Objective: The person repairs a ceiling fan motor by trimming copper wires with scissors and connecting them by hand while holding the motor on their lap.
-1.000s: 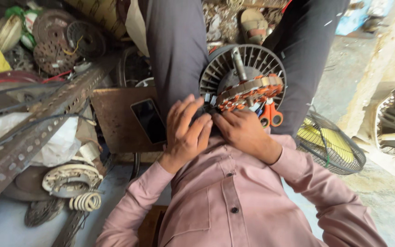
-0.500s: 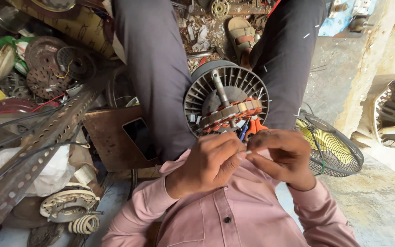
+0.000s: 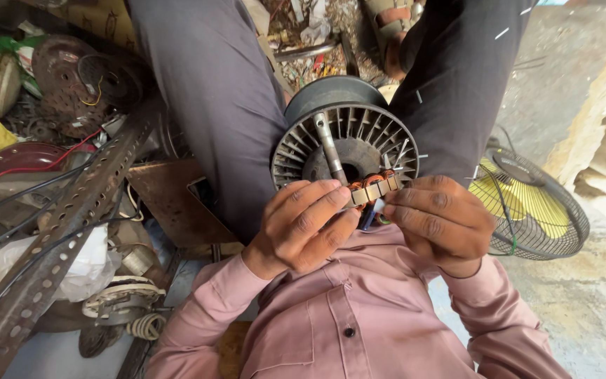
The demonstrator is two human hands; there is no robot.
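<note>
a: what's in the hands right now?

b: a fan motor (image 3: 345, 144), a grey finned round housing with a steel shaft (image 3: 330, 146) sticking up out of it. it rests between the person's knees, against the dark trousers. along its near edge sits a band of copper-coloured winding (image 3: 373, 187).

a: and the hands?

b: the left hand (image 3: 303, 224) has its fingers closed on the near edge of the winding, fingertips pressed onto it. the right hand (image 3: 440, 217) is curled shut just beside it, pinching at the same spot; a small dark blue thing shows between the two hands, too hidden to say what it is.

a: anything different from a moment ago?

b: yes. a second ago both hands lay lower, bunched together under the motor, with orange-handled pliers showing beside it. since then the hands have risen to the winding, and the pliers are out of sight. i'd judge the work has gone from gripping the body to fine fingertip work on the coil.

a: what's around?

b: on the left, a perforated metal angle bar (image 3: 64, 231), rusty discs and loose wires. on the right, a yellow fan in its wire guard (image 3: 534, 207) lies on the concrete floor.
</note>
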